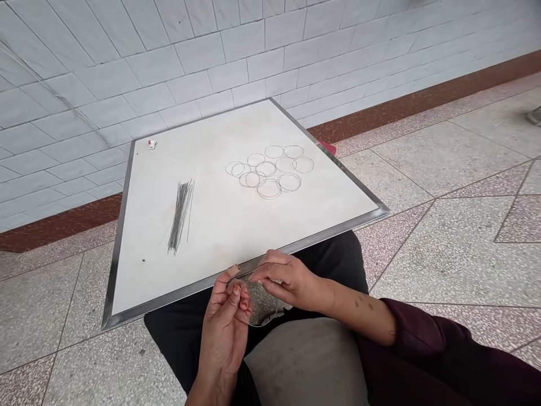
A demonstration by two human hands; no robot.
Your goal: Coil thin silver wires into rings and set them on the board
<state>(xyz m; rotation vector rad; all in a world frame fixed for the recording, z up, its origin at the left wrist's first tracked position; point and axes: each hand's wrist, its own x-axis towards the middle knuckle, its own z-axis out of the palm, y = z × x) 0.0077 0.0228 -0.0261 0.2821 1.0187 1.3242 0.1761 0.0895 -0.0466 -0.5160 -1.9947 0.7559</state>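
Note:
Just off the near edge of the white table, my left hand (226, 324) pinches a thin wire (265, 323) between thumb and fingers, palm turned up. My right hand (284, 277) has its thumb and fingertips closed on the same wire, a little to the right. The wire bends in a curve below both hands. On the table lie a bundle of straight dark wires (180, 217) at the left and a cluster of several thin wire rings (269, 189) at the right, some overlapping. Both hands are apart from these.
The white table (211, 225) has a grey metal rim and stands against a white tiled wall (236, 48). A small white and red object (153, 145) lies near its far left corner. Speckled floor (426, 248) spreads on both sides. Part of a shoe (534, 117) shows far right.

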